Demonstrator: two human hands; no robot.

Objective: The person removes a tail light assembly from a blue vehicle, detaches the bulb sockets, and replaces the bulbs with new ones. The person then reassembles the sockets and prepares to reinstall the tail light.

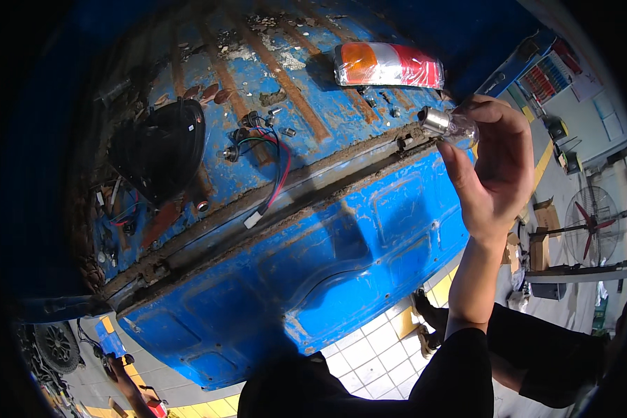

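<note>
At the right my right hand (498, 153) pinches a light bulb (461, 128) between thumb and fingers. Its metal base points left, and its clear glass lies partly behind the fingers. Just beyond it, a tail light (389, 65) with orange, clear and red sections lies on the rusty blue truck bed (317, 115). A wiring harness (283, 164) with bulb sockets rests mid-bed, its white connector (253, 220) hanging over the bed's edge. Left of that sits a black lamp housing (161, 150). Small loose bulbs (288, 131) lie near the harness. My left hand is out of view.
A blue lowered tailgate (313, 272) slopes below the bed's edge. Dry leaves and small debris are scattered around the housing. A standing fan (591, 224) and cardboard boxes (540, 240) stand at the right. Another person's dark-clothed body (543, 355) shows at lower right.
</note>
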